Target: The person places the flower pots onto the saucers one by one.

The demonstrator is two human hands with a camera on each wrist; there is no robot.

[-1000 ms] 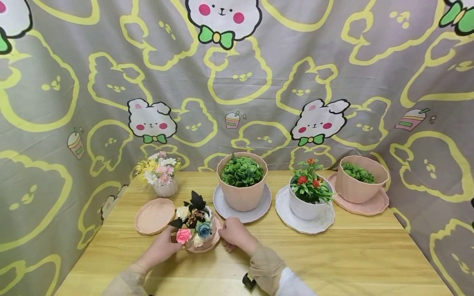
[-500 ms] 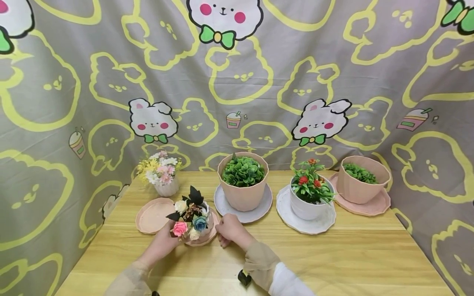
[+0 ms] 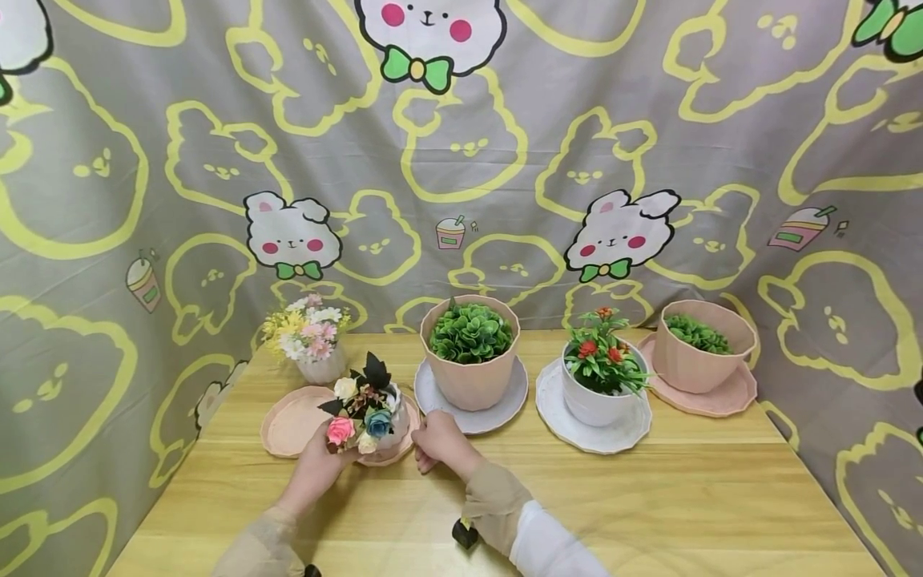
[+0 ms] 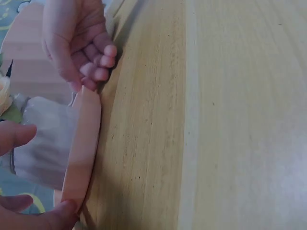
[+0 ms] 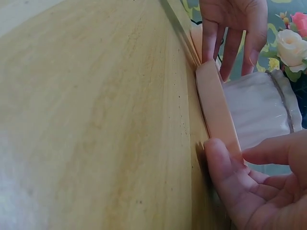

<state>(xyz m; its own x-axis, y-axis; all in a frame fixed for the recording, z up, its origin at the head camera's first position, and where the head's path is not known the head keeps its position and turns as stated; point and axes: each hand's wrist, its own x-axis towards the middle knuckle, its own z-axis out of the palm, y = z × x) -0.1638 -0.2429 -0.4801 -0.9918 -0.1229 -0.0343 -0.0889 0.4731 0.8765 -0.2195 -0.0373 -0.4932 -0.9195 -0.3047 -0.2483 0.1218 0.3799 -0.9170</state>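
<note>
A small white pot (image 5: pixel 254 108) of artificial roses (image 3: pixel 364 413) stands on a pink saucer (image 3: pixel 409 437) at the table's left-centre. My left hand (image 3: pixel 324 465) is at the saucer's left side, where its fingers hold the rim in the left wrist view; the roses partly hide them from above. On the opposite side, my right hand (image 3: pixel 445 442) pinches the rim between thumb and finger, clear in the right wrist view. The held saucer lies close to another pink saucer (image 3: pixel 292 425), which bears no pot.
Behind stands a white pot of pastel flowers (image 3: pixel 313 340). To the right are a pink pot (image 3: pixel 472 385) on a grey saucer (image 3: pixel 429 397), a white pot (image 3: pixel 594 401) on a white saucer (image 3: pixel 551 421), and a tilted pink pot (image 3: pixel 688 369) on a pink saucer (image 3: pixel 746 393). Patterned cloth encloses the table.
Both hands have moved the rose pot and its saucer leftward and away from me, nearer to the bare pink saucer. The other pots keep their places.
</note>
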